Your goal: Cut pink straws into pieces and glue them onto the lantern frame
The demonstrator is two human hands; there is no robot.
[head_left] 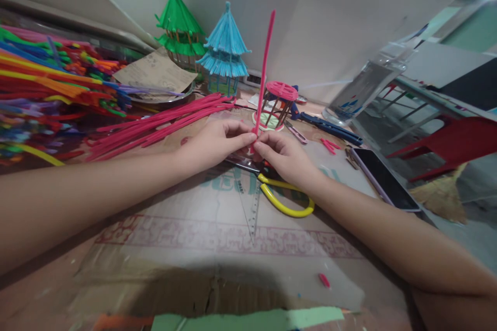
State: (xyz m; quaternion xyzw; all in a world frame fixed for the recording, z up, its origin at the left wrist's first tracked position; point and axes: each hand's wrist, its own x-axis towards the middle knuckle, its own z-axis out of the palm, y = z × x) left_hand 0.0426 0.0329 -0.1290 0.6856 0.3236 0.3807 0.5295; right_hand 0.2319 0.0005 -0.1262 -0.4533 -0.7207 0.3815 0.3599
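We've got both hands pinched together on one pink pipe cleaner (265,64), left hand (217,140) and right hand (286,158) meeting near its lower end, mid-frame. Thumb and fingers are closed on it on both sides, and the long end sticks up past them, top leaning a bit right.

Right under our fingers it's tight: the yellow-handled scissors (286,211) and a clear set square (253,217) lie there. Just behind, a small pink-topped frame (281,90) crowds the far side, with a blue tool (330,128) to its right. Left of centre, loose pink stems (163,126) run close behind our left forearm, and a blurry multicoloured pile (58,83) fills the left edge.

Blue (228,41) and green (179,18) little towers stand against the wall, upper left of centre. On the right, the phone (384,178) sits by the table's edge, bottle (357,93) above it. Our roomiest stretch is the printed sheet (174,264) lower centre, with one pink scrap (323,280) on its right.
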